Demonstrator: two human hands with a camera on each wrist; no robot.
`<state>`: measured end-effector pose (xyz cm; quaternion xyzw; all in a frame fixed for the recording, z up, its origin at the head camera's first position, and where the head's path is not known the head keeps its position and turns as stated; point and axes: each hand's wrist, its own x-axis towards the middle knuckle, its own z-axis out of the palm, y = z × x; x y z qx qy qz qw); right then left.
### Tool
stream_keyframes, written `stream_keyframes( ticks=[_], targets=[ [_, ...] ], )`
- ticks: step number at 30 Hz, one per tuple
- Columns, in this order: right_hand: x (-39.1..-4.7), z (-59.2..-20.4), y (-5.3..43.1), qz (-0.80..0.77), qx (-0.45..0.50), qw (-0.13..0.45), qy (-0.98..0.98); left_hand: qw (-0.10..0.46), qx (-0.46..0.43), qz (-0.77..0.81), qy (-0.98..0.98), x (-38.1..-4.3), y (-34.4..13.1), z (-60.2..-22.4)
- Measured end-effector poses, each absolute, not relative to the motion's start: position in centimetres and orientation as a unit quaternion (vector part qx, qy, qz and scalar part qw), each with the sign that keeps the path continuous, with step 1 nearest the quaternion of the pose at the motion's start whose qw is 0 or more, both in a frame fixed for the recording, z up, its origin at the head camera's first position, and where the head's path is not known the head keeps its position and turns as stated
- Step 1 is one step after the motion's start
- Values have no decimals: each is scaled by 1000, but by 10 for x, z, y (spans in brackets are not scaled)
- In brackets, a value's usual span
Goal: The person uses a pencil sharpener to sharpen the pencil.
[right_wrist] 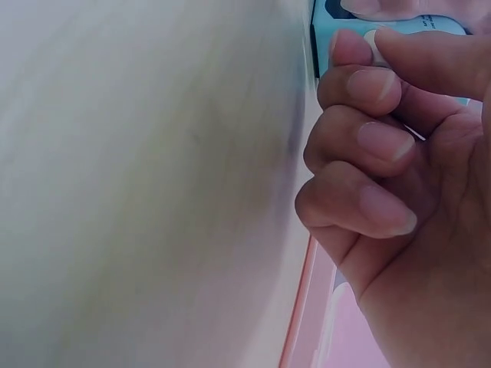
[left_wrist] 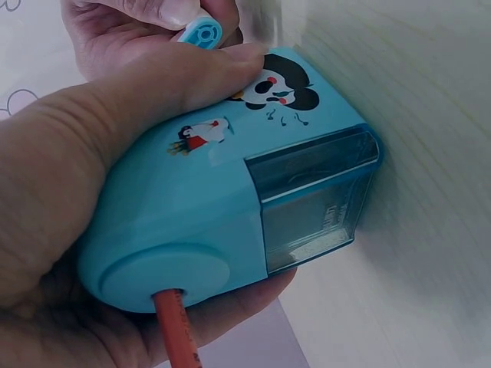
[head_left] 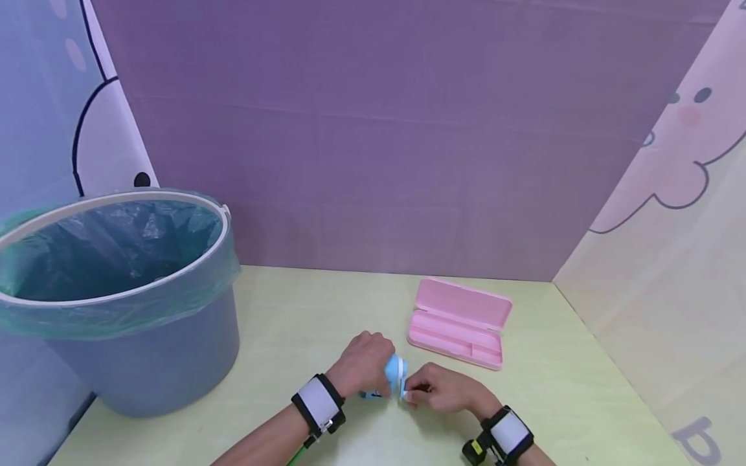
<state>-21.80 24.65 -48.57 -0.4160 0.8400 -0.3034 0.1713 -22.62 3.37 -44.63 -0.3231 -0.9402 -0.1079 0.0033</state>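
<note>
Sharpener point(left_wrist: 207, 184) near pink case point(head_left: 460, 303), partly hidden by left hand point(head_left: 362, 364) gripping it, pencil point(left_wrist: 176, 330) cut off at left wrist view's lower edge, right hand point(head_left: 447, 388) pinching partly covered knob point(left_wrist: 202, 33)

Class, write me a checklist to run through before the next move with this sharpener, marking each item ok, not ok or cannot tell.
1. Sharpener gripped by the left hand: ok.
2. Red pencil in the sharpener's hole: ok.
3. Crank knob pinched by the right hand: ok.
4. Pencil tip sharp: cannot tell; it is hidden inside.
5. Pink case open: ok.
6. Bin lined with a bag: ok.
</note>
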Motion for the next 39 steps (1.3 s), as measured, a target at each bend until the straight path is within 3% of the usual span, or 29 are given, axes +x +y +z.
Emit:
stream_keyframes(
  ticks=[39],
  targets=[
    [-213, -466, 249, -377, -420, 235, 791, -5, -303, -94, -948, -224, 37, -443]
  ],
)
